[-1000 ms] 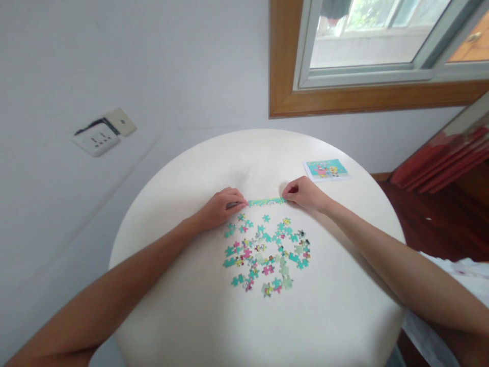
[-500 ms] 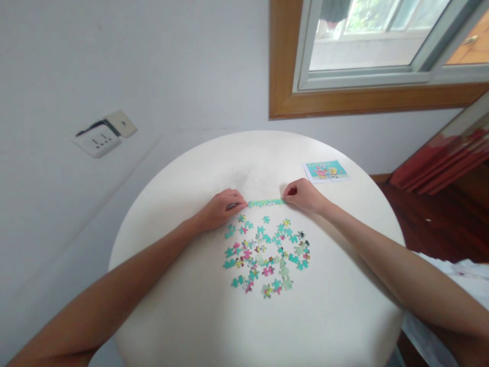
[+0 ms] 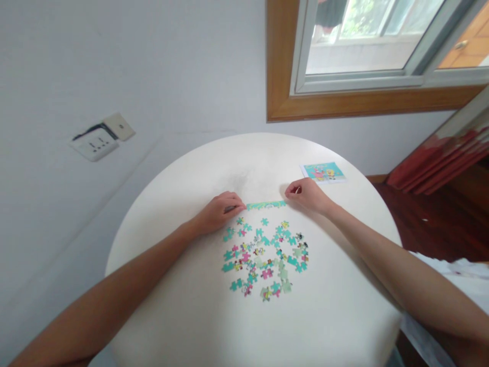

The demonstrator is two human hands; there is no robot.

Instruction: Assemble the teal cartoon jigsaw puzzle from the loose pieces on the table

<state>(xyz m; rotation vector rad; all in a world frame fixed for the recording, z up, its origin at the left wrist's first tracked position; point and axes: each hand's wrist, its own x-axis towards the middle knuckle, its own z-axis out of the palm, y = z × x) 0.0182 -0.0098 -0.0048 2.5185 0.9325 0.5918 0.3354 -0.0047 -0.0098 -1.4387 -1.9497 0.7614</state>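
Note:
A joined strip of jigsaw pieces [image 3: 266,205], turquoise with yellow-green patterning, lies flat across the white table. My left hand [image 3: 221,211] is closed, thumb and fingertips pinched at the strip's left end. Just off the other end is my right hand [image 3: 308,195], its fingers curled into a pinch; whether anything small sits between them is hidden. Nearer to me, loose jigsaw pieces [image 3: 267,273] in turquoise, pink, yellow and pale green are scattered, some touching or overlapping.
A picture card [image 3: 324,173] with two cartoon figures on turquoise lies beyond my right hand. The round white table [image 3: 183,316] stands against a wall with a socket [image 3: 95,143] at left. A wood-framed window [image 3: 359,97] and red curtain [image 3: 439,155] are at right.
My right fingertips have come slightly away from the strip's right end, which shows more fully now. My left hand stays at the left end. The whole view has shifted a little.

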